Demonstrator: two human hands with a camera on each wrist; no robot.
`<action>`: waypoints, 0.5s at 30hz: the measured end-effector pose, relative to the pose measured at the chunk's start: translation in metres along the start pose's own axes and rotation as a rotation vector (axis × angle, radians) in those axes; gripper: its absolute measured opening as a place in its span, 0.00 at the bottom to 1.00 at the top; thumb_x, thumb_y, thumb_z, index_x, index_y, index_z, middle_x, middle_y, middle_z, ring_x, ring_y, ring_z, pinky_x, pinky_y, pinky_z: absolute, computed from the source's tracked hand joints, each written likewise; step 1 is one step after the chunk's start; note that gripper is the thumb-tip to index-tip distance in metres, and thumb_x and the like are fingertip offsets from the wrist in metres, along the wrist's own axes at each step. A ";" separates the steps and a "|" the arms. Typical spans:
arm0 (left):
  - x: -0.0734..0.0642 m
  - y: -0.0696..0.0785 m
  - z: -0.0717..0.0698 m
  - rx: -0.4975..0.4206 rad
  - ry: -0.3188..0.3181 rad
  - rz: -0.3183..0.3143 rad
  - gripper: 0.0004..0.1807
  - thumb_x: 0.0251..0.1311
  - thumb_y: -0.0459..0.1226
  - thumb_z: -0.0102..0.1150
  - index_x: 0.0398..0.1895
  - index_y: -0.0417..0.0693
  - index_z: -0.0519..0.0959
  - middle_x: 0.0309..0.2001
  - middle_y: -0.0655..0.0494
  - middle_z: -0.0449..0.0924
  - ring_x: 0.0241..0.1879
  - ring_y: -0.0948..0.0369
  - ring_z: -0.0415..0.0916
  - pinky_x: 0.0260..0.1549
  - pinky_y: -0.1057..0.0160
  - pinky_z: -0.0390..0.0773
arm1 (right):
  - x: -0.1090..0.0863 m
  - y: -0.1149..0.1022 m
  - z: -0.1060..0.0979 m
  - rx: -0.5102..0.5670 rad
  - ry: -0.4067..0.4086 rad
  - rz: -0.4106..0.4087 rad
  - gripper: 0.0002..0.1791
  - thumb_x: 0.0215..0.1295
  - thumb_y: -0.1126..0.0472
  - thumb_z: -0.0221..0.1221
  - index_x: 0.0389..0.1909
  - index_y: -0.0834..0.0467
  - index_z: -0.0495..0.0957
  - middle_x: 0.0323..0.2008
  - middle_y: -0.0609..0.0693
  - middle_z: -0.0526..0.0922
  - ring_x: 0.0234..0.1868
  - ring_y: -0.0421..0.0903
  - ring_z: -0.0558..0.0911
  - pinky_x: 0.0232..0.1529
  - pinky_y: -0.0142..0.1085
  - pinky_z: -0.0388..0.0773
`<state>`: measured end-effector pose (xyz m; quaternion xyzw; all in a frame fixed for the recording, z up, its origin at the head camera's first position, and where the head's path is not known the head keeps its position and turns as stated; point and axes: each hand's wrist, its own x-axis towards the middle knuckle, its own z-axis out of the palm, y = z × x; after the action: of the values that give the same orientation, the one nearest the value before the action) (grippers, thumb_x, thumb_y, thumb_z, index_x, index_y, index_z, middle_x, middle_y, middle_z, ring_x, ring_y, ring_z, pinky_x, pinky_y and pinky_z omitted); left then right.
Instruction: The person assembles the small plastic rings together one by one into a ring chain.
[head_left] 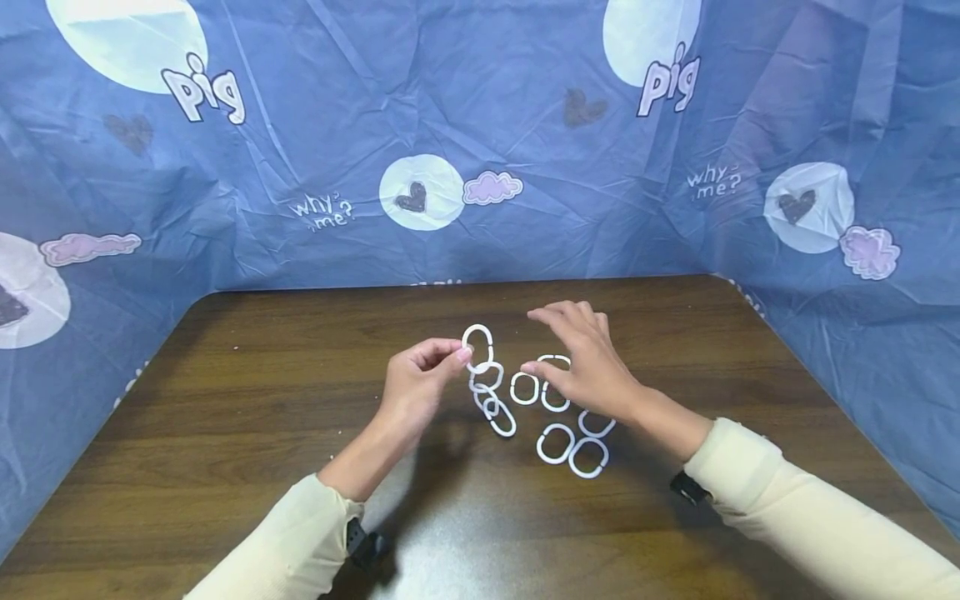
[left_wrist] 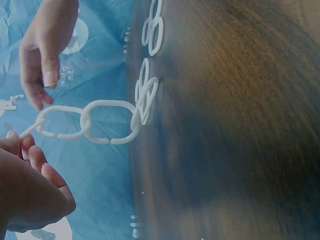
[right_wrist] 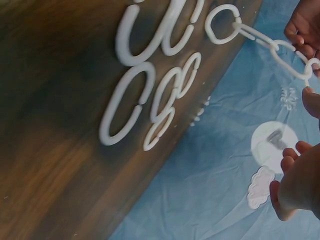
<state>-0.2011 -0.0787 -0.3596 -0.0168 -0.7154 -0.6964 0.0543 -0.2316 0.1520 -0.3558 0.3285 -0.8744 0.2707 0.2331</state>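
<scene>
My left hand (head_left: pixel 420 379) pinches the top link of a short chain of white plastic links (head_left: pixel 491 340) between thumb and fingers. The chain hangs down from it, its lowest link (head_left: pixel 514 427) close to the tabletop; whether it touches I cannot tell. In the left wrist view the chain (left_wrist: pixel 110 103) stretches away from the fingertips. Just right of it, my right hand (head_left: pixel 588 358) hovers with fingers spread and nothing in them. Beneath and beside that hand lie several loose white links (head_left: pixel 540 446), each with a small gap, also large in the right wrist view (right_wrist: pixel 106 132).
A dark wood-grain table (head_left: pixel 262 433) carries everything. Behind it and along both sides hangs a blue printed cloth (head_left: pixel 322 150). Tiny pale specks are scattered on the wood left of the chain. Dark bands sit at both wrists.
</scene>
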 end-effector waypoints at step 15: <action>0.000 0.002 -0.002 -0.011 0.004 -0.001 0.08 0.58 0.34 0.64 0.37 0.37 0.82 0.28 0.57 0.80 0.30 0.64 0.75 0.34 0.68 0.74 | -0.034 0.030 -0.014 -0.042 -0.241 0.184 0.33 0.51 0.51 0.71 0.56 0.60 0.74 0.49 0.52 0.77 0.50 0.49 0.68 0.47 0.46 0.57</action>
<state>-0.2007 -0.0806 -0.3576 -0.0152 -0.7116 -0.7003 0.0551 -0.2260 0.1952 -0.3747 0.2723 -0.9278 0.2312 0.1075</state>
